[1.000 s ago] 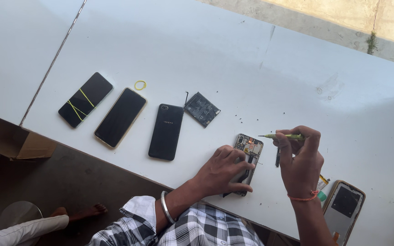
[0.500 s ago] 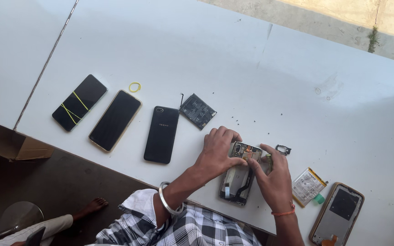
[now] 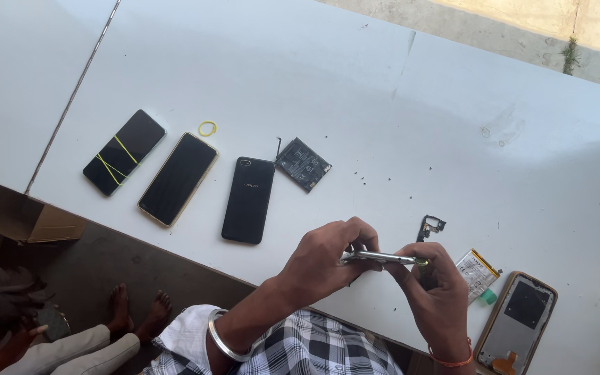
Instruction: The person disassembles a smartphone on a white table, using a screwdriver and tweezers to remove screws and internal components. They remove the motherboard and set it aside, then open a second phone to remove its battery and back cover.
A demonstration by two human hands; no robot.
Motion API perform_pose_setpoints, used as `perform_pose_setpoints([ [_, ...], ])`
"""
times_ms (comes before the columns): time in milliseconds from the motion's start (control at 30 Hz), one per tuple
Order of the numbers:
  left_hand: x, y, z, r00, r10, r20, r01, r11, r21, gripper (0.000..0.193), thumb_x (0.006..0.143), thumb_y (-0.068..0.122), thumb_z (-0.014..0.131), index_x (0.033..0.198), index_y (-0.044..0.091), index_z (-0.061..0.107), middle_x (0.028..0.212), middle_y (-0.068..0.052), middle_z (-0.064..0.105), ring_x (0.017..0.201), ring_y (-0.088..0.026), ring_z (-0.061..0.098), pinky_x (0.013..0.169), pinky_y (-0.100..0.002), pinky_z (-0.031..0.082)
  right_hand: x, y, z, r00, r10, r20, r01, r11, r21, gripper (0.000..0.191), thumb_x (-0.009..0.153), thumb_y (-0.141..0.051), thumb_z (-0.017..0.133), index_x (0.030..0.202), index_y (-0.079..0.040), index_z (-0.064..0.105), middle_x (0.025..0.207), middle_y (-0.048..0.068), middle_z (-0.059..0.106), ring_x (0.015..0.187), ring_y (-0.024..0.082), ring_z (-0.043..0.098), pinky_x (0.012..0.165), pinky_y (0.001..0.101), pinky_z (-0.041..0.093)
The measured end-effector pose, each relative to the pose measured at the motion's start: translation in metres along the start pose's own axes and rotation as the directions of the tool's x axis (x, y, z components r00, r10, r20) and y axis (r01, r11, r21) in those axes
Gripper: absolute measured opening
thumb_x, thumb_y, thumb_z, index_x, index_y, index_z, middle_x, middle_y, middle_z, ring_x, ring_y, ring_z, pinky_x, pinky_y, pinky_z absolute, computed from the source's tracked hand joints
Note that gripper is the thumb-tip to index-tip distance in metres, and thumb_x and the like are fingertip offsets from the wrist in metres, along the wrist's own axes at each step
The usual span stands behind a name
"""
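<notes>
An opened phone (image 3: pixel 378 257) is held edge-on above the white table's near edge, so it shows only as a thin silver strip. My left hand (image 3: pixel 328 258) grips its left end with the fingers curled over it. At the right end, my right hand (image 3: pixel 433 288) pinches it. A small yellow-green bit (image 3: pixel 421 262), possibly a tool's handle, shows at the right fingers. The phone's inside is hidden from this angle.
On the white table (image 3: pixel 355 83) lie three phones: one with yellow bands (image 3: pixel 123 151), a gold-edged one (image 3: pixel 178 178) and a black one (image 3: pixel 248 199). Also there: a yellow rubber band (image 3: pixel 207 128), a dark board (image 3: pixel 303 164), a small black part (image 3: pixel 430 226), a battery (image 3: pixel 477 273), a back cover (image 3: pixel 519 323), loose screws. Another person's feet (image 3: pixel 137 312) are below.
The opened phone lay flat on the table under my hands; now both hands have lifted it and turned it edge-on. The camera view has shifted slightly.
</notes>
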State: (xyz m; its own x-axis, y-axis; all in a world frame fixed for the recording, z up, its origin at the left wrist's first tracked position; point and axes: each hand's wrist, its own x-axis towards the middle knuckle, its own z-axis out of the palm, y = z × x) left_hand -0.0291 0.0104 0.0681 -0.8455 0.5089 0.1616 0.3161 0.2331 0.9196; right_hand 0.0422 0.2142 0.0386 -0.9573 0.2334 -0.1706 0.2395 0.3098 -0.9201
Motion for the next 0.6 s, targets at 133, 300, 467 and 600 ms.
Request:
perform_pose_setpoints([
  [133,0.003,0.003,-0.005,0.965,-0.246,0.089,0.262,0.892,-0.368,0.048,0.085,0.018,0.081,0.126,0.011,0.057,0.096,-0.005,0.073,0.083,-0.011,0.073,0.07,-0.028,0.059,0.004,0.003,0.002,0.999,-0.018,0.027,0.015,0.996,0.088,0.023,0.093,-0.018,0.071,0.111,-0.003,0.069,0.086,0.0,0.071,0.074,0.002,0.064,0.059,0.0179,0.049],
  [300,0.007,0.0,-0.002,0.907,-0.409,0.096,0.4,0.772,-0.493,0.045,0.091,0.024,0.073,0.132,0.007,0.062,0.103,-0.004,0.075,0.072,-0.008,0.069,0.056,-0.026,0.058,0.001,0.002,0.01,0.989,0.145,0.02,-0.146,0.984,0.101,0.029,0.097,-0.026,0.066,0.111,-0.002,0.075,0.082,0.004,0.074,0.069,0.006,0.062,0.056,0.0222,0.048],
  [467,0.006,-0.006,-0.003,0.874,-0.483,0.042,0.461,0.8,-0.384,0.035,0.1,0.031,0.062,0.12,0.006,0.077,0.076,-0.01,0.075,0.055,-0.01,0.065,0.047,-0.026,0.054,-0.002,-0.008,0.012,0.976,0.217,-0.003,-0.213,0.961,0.179,0.031,0.097,-0.026,0.068,0.111,0.001,0.077,0.082,0.006,0.075,0.069,0.007,0.063,0.056,0.0241,0.05],
  [600,0.01,-0.008,-0.015,0.942,-0.337,0.009,0.335,0.934,-0.125,0.028,0.095,0.027,0.067,0.106,0.006,0.081,0.087,-0.007,0.08,0.06,-0.012,0.072,0.049,-0.028,0.057,-0.004,-0.018,0.008,0.977,0.211,0.011,-0.212,0.977,0.023,0.035,0.093,-0.029,0.069,0.115,-0.002,0.078,0.082,0.008,0.078,0.069,0.009,0.067,0.056,0.0242,0.053],
])
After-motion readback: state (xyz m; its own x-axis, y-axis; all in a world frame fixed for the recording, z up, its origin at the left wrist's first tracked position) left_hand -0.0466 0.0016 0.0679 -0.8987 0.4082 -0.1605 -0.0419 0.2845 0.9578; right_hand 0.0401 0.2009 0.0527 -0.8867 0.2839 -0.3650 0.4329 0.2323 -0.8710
